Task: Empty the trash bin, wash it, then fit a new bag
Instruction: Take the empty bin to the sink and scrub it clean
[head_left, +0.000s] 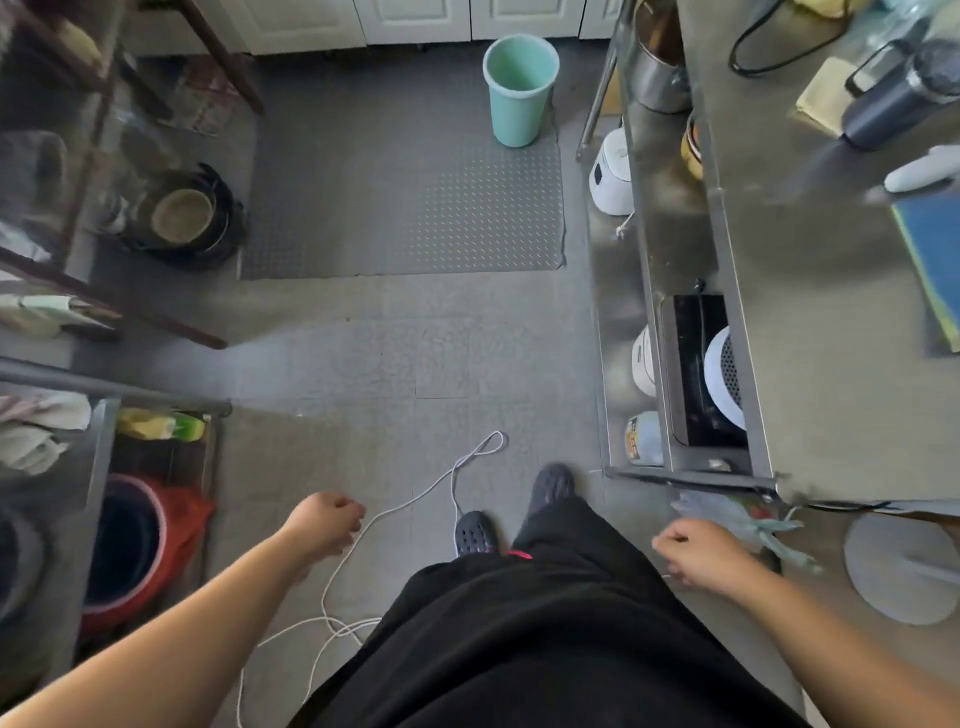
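Floor (363, 338) lies open between steel counter (831, 322) at 3 o'clock and shelves (78, 208) at 9; green bin (519, 88) stands at 12. Left hand (324, 525) and right hand (701, 553) hang loosely curled, holding nothing.

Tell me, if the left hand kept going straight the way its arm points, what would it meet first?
Probably the white cord on the floor just beyond the left hand; past that, bare floor. Depth is hard to judge here.

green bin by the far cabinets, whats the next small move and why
Probably step forward over the white cord toward the green bin. It stands upright on the mat's far edge with no bag showing, out of reach, and the left hand and right hand both hold nothing.
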